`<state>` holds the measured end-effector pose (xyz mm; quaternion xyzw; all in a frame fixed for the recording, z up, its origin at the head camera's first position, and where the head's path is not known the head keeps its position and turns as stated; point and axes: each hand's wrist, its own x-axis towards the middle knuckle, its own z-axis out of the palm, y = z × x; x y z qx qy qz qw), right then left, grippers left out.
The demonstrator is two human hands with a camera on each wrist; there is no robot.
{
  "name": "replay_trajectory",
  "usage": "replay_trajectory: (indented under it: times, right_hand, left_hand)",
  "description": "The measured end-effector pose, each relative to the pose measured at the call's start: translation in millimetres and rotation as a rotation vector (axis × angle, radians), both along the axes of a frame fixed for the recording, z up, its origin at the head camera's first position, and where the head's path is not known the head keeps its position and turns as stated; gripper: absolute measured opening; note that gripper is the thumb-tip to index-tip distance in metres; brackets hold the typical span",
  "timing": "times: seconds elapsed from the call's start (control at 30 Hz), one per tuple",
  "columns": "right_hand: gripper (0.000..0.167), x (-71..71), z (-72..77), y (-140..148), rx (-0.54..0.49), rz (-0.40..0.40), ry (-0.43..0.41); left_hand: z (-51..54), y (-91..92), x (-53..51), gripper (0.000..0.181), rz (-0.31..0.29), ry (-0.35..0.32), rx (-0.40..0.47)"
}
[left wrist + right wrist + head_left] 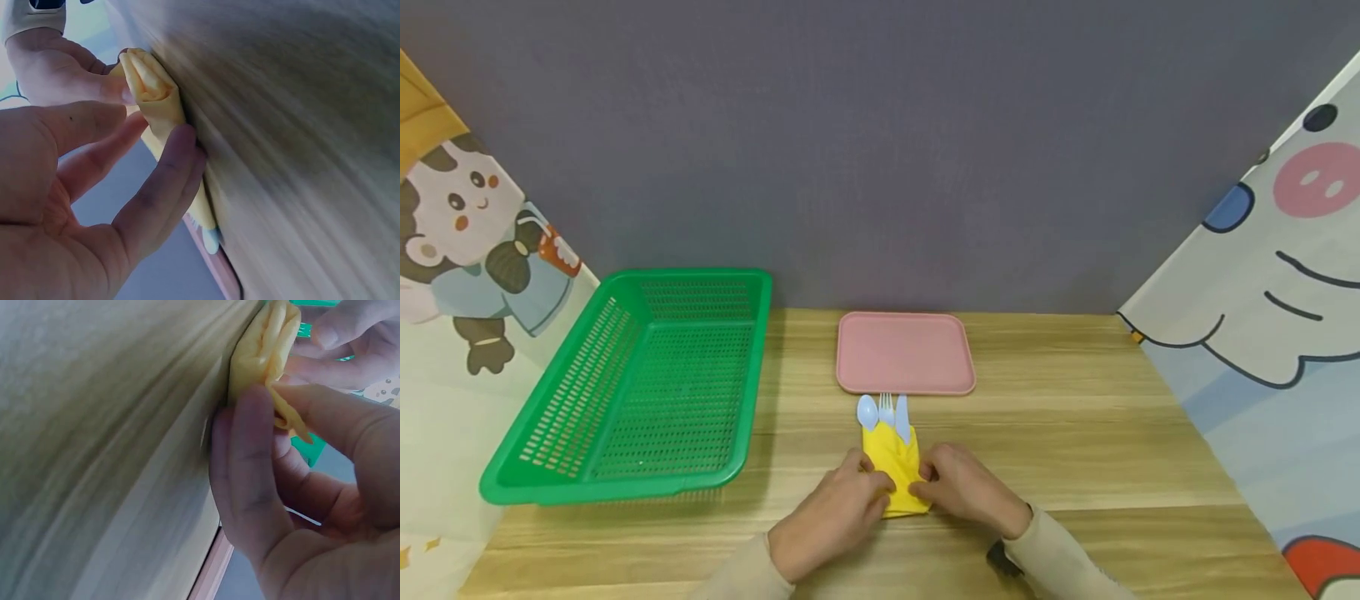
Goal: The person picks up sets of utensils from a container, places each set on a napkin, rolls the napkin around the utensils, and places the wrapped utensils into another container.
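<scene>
A yellow cloth napkin [892, 457] lies folded around light blue cutlery on the wooden table. Out of its far end stick the heads of a spoon [867, 412], a fork [886, 408] and a knife [902, 414]; their handles are hidden in the cloth. My left hand [842, 504] holds the napkin's left side near its close end, thumb on top and fingers along the edge. On the other side, my right hand [967, 485] pinches a loose flap of the napkin [290, 415] between thumb and fingers.
Just beyond the cutlery lies a pink rectangular tray [906, 354]. A large green plastic basket [758, 367] stands to the left. A grey wall [880, 167] rises behind the table [1075, 417], with cartoon-printed panels at both sides.
</scene>
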<state>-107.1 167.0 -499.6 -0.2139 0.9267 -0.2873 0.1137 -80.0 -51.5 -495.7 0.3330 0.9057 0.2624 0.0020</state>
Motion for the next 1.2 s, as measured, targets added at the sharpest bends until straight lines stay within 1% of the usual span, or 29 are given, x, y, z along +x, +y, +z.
replay_trajectory:
  times: [0.1,0.17,0.23,0.33,0.47,0.53,0.6,0.67,0.7,0.73,0.8,0.87,0.93,0.97,1.07,1.2]
  right_hand:
    - [0.036,-0.2,0.2,1.3,-0.034,0.008,-0.013]
    - [0.036,0.0,0.1,2.0,-0.057,0.01,-0.017]
    - [0.035,0.0,-0.8,2.7,-0.08,0.012,-0.014]
    - [0.034,-0.8,-1.8,2.6,-0.103,0.017,-0.027]
    - [0.034,-0.9,-3.2,3.6,-0.118,0.014,-0.052]
    - [0.034,-0.7,-3.6,5.0,-0.12,0.005,-0.062]
    - [0.034,-0.7,-4.1,6.3,-0.121,0.0,-0.07]
    - [0.034,-0.9,-4.3,7.4,-0.12,0.0,-0.076]
    - [0.034,-1.0,-4.3,7.8,-0.121,0.0,-0.077]
    - [0.034,-1.1,-4.7,7.7,-0.124,0.0,-0.082]
    - [0.034,-1.0,-5.6,7.6,-0.131,-0.003,-0.091]
    - [0.034,-0.9,-6.2,7.8,-0.141,-0.007,-0.099]
    - [0.033,-0.9,-6.9,8.6,-0.149,-0.01,-0.107]
    - [0.032,-0.9,-7.3,9.2,-0.153,-0.009,-0.109]
    - [0.028,-1.2,-8.5,11.7,-0.172,-0.005,-0.125]
    - [0.024,-2.5,-9.5,15.7,-0.188,0.004,-0.151]
  left_hand:
    - [-1.7,1.1,-3.1,0.007,0.044,-0.033,0.02]
    - [-2.8,1.8,-4.9,0.007,0.089,-0.086,0.032]
    - [-2.9,2.1,-6.0,0.011,0.144,-0.151,0.053]
    - [-3.6,2.1,-6.3,0.024,0.213,-0.233,0.092]
    - [-5.0,1.4,-6.4,0.05,0.259,-0.321,0.165]
    - [-5.7,1.6,-7.4,0.067,0.274,-0.388,0.223]
    - [-7.4,2.3,-8.2,0.081,0.292,-0.479,0.305]
    - [-9.1,3.8,-8.1,0.091,0.316,-0.573,0.397]
    - [-10.2,4.9,-7.5,0.092,0.325,-0.626,0.454]
    - [-11.9,5.8,-6.5,0.092,0.33,-0.691,0.523]
    - [-14.9,8.2,-3.6,0.085,0.333,-0.827,0.657]
    - [-18.4,11.5,-0.8,0.072,0.338,-0.959,0.789]
    - [-22.0,14.7,1.6,0.055,0.348,-1.072,0.891]
    - [-23.6,16.2,2.4,0.047,0.354,-1.107,0.917]
    - [-28.4,20.4,3.4,0.034,0.358,-1.16,0.952]
    - [-32.1,25.3,3.9,0.032,0.349,-1.188,0.966]
